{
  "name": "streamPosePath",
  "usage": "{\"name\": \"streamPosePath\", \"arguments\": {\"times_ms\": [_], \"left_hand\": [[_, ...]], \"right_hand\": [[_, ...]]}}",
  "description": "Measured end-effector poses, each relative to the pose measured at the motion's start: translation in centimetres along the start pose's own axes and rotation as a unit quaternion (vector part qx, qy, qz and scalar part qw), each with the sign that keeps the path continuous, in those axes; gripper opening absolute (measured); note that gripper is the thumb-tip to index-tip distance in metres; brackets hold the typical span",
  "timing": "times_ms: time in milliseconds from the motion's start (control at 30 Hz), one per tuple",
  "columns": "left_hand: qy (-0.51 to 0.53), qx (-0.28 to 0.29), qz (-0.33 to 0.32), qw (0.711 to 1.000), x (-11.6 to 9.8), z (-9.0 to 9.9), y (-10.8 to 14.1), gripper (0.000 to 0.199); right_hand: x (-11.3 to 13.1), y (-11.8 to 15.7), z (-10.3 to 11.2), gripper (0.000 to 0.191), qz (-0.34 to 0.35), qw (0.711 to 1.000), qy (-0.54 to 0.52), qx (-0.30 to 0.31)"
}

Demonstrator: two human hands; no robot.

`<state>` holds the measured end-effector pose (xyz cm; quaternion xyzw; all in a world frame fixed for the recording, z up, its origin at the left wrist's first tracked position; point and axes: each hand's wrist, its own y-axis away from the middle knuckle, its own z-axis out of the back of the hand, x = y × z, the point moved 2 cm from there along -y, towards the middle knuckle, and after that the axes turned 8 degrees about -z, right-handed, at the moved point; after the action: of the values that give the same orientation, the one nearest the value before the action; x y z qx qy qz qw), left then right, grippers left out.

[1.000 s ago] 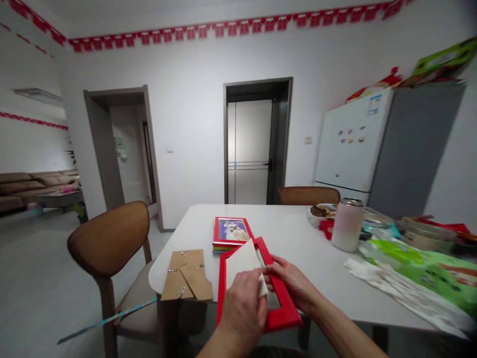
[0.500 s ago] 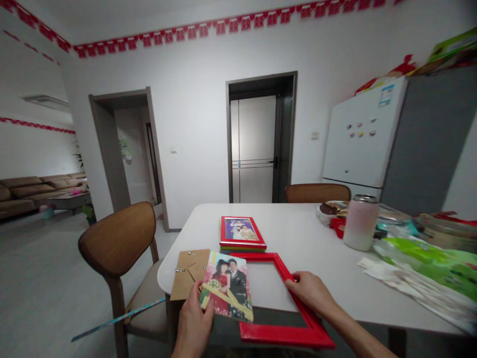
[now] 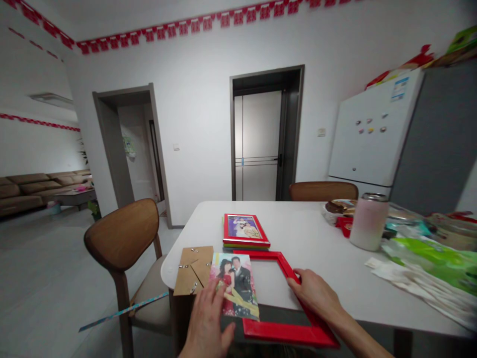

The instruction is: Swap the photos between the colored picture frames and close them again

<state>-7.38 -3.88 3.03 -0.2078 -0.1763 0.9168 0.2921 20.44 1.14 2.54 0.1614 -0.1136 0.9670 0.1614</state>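
A wedding photo [image 3: 240, 286] of a couple lies partly over the left side of an empty red picture frame [image 3: 286, 335]. On the photo's lower left rest the fingers of my left hand [image 3: 210, 318], stretched out, with the thumb apart. My right hand [image 3: 315, 293] is closed around the right bar of the red frame, whose near end sticks out past the table edge. Left of the photo lies a brown backing board [image 3: 192, 263] with metal clips and a stand slit. Behind it, a framed photo [image 3: 244, 228] with a red border sits on a stack of other frames.
These things lie on a white table [image 3: 294, 223]. To the right are a pink-white bottle [image 3: 368, 223], white gloves or cloth [image 3: 406, 291] and green packaging [image 3: 432, 258]. A wooden chair [image 3: 122, 233] with a patterned strip [image 3: 122, 312] across it stands at the left.
My left hand has gone from gripping the photo's left edge to lying on it with fingers extended. The photo sits slightly flatter. My right hand keeps its hold on the frame.
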Motion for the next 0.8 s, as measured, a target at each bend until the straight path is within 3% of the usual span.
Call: {"name": "streamPosePath", "arguments": {"times_ms": [100, 200, 300, 367, 433, 533, 600, 700, 733, 800], "left_hand": [[0.022, 0.067, -0.066, 0.995, -1.3, -0.7, -1.2, 0.067], [0.024, 0.087, -0.060, 0.994, -1.6, -1.6, -2.1, 0.056], [0.039, 0.023, -0.059, 0.997, -1.0, -1.5, -2.6, 0.049], [0.077, -0.057, -0.048, 0.994, -0.5, -0.4, -3.0, 0.045], [0.139, -0.146, 0.003, 0.979, -0.2, 1.2, -3.5, 0.039], [0.285, -0.257, 0.120, 0.916, -0.5, 3.0, -4.4, 0.032], [0.426, -0.295, 0.168, 0.838, -1.6, 2.9, -4.9, 0.036], [0.621, -0.291, 0.182, 0.704, -3.9, 0.9, -5.4, 0.041], [0.661, -0.278, 0.177, 0.674, -4.5, 0.1, -5.5, 0.042], [0.695, -0.241, 0.167, 0.657, -5.2, -1.3, -5.4, 0.046]], "right_hand": [[0.9, 0.4, 0.0, 0.035, 0.037, 0.998, 0.009, -0.049], [2.5, 1.3, 0.3, 0.037, 0.080, 0.991, -0.069, -0.083], [4.9, 2.8, 0.9, 0.034, 0.103, 0.967, -0.230, -0.048], [6.5, 3.8, 1.2, 0.031, 0.097, 0.935, -0.342, 0.013], [8.0, 4.7, 1.1, 0.029, 0.068, 0.892, -0.437, 0.094], [9.9, 5.6, -0.1, 0.027, -0.024, 0.797, -0.557, 0.230], [10.7, 5.9, -1.0, 0.025, -0.082, 0.719, -0.629, 0.283], [10.3, 5.5, -1.3, 0.021, -0.113, 0.635, -0.724, 0.245], [9.7, 5.1, -1.0, 0.021, -0.116, 0.623, -0.743, 0.215], [7.9, 4.2, 0.0, 0.022, -0.121, 0.629, -0.749, 0.170]]}}
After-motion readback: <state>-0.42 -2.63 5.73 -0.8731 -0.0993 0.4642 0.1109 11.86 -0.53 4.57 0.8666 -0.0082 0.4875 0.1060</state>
